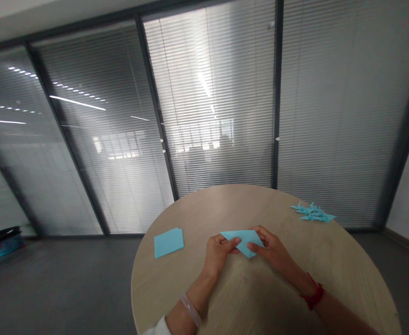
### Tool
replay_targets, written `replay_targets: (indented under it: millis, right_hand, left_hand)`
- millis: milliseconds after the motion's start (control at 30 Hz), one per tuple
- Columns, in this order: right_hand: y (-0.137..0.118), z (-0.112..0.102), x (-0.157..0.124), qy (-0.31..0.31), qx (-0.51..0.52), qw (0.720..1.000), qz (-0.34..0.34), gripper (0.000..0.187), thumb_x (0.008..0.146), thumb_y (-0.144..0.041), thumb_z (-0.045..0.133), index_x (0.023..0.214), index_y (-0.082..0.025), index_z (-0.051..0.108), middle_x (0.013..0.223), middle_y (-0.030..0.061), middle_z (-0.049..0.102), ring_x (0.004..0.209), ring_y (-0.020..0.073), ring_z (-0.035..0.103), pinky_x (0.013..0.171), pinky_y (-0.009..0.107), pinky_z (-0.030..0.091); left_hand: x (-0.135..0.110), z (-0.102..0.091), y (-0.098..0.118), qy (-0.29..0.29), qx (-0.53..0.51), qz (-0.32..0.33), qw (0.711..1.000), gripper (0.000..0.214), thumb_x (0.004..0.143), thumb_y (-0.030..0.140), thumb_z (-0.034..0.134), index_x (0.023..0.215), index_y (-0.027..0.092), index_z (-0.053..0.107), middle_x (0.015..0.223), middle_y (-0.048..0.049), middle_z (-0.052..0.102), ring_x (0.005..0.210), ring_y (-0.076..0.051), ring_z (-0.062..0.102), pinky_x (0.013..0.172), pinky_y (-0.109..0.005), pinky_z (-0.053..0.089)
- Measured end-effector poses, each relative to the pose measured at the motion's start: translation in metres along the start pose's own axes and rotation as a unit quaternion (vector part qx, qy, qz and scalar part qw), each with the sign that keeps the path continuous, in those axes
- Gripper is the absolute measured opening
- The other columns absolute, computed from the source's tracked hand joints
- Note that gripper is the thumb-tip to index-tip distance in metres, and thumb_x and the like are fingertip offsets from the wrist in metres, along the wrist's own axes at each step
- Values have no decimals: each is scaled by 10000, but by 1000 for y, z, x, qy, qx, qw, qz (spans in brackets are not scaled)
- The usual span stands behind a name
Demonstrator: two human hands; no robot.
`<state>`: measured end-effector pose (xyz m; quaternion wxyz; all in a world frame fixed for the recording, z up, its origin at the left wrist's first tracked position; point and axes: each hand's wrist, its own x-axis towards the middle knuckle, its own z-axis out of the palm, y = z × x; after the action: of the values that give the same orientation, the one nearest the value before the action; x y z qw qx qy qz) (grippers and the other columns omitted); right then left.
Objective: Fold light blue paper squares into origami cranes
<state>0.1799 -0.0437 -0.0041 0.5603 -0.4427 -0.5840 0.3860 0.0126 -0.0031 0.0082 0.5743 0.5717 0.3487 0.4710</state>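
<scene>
A light blue sheet of paper (243, 236), folded into a triangle with its point toward me, is held between both hands over the round table. My left hand (221, 249) pinches its left side, thumb on top and fingers beneath. On the right side, my right hand (269, 246) grips the paper with the thumb pressed on its face and the fingers behind the edge. The fingers under the paper are partly hidden.
The round wooden table (204, 214) bears a stack of blue paper (169, 242) at the left. Folded blue paper pieces (313, 212) lie heaped at the far right. Beyond the table stand glass panels with blinds (221, 93). Containers (5, 241) sit on the floor at far left.
</scene>
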Motion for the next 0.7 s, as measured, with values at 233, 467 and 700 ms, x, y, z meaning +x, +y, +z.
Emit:
replay_targets:
  millis: [233, 467, 700]
  right_hand:
    - [2, -1, 0, 19, -16, 1000, -9, 380, 690, -452, 703, 929, -185, 576, 778, 15, 655, 702, 182, 614, 622, 273, 476]
    - [3, 0, 0, 20, -12, 1000, -4, 397, 662, -479, 715, 906, -197, 579, 750, 4, 661, 674, 185, 625, 603, 280, 486]
    - [4, 0, 0, 15, -17, 1000, 8, 371, 672, -447, 706, 923, -204, 582, 764, 11, 675, 679, 196, 634, 612, 287, 491]
  left_hand:
    - [0, -2, -5, -54, -2, -26, 998, 382, 573, 429, 802, 786, 115, 751, 722, -72, 733, 647, -195, 664, 673, -294, 531]
    - [-2, 0, -2, -49, 18, -6, 999, 339, 575, 421, 793, 735, 126, 749, 683, -61, 722, 613, -183, 641, 630, -271, 508]
    - [0, -1, -6, 11, 104, 20, 994, 296, 577, 412, 773, 525, 143, 662, 463, 1, 594, 472, -141, 548, 493, -228, 425]
